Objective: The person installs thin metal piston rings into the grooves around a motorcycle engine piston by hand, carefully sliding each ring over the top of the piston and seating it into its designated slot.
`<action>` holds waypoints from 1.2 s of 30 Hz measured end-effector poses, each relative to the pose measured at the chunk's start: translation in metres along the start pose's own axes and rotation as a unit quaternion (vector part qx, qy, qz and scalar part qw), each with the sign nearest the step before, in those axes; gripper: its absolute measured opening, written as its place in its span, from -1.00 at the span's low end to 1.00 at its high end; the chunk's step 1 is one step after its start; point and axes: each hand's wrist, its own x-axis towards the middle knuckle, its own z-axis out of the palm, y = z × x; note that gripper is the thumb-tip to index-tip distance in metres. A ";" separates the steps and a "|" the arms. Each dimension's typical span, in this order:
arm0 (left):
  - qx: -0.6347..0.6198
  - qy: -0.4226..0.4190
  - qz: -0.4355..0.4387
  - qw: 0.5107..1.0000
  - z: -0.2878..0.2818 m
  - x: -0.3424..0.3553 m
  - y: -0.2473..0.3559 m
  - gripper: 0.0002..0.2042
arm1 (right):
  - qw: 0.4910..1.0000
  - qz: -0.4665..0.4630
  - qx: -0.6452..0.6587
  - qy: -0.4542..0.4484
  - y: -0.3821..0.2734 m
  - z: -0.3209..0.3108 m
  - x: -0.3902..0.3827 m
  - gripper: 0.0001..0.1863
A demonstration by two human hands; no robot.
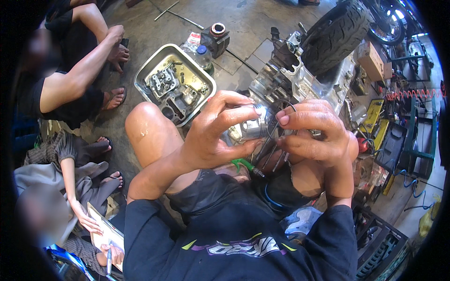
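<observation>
The left hand (212, 129) had its fingers clamped on a piston (251, 125), the right hand (321, 126) on a ring (284, 101) — seemingly not yet seated.

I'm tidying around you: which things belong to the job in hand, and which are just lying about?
Likely the job: piston, in the left hand; thin ring, in the right hand; engine; parts tray.

Apparently lying about: bottle; cardboard box; red hose.

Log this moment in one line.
left hand: holds silver cylindrical metal piston | right hand: pinches thin dark ring | ahead-left: white rectangular tray holding grey metal engine parts
</observation>
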 end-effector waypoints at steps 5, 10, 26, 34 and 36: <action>-0.007 -0.008 -0.009 1.000 0.000 -0.001 0.001 -0.38 | 0.998 -0.059 -0.015 0.003 0.005 0.003 0.002 -0.78; -0.003 -0.020 0.023 1.000 -0.001 -0.003 -0.001 -0.39 | 0.995 -0.091 -0.051 -0.004 0.003 -0.001 0.005 -0.83; -0.411 -0.096 -0.085 0.903 0.007 -0.014 -0.002 -0.19 | 0.750 0.511 0.410 0.097 -0.019 -0.010 0.004 -0.81; -0.502 -0.111 -0.177 0.840 0.005 -0.017 -0.003 -0.13 | 0.833 0.458 0.303 0.066 -0.026 -0.011 0.002 -0.85; -0.523 -0.122 -0.196 0.821 0.005 -0.017 -0.003 -0.11 | 0.825 0.465 0.315 0.063 -0.026 -0.011 0.001 -0.85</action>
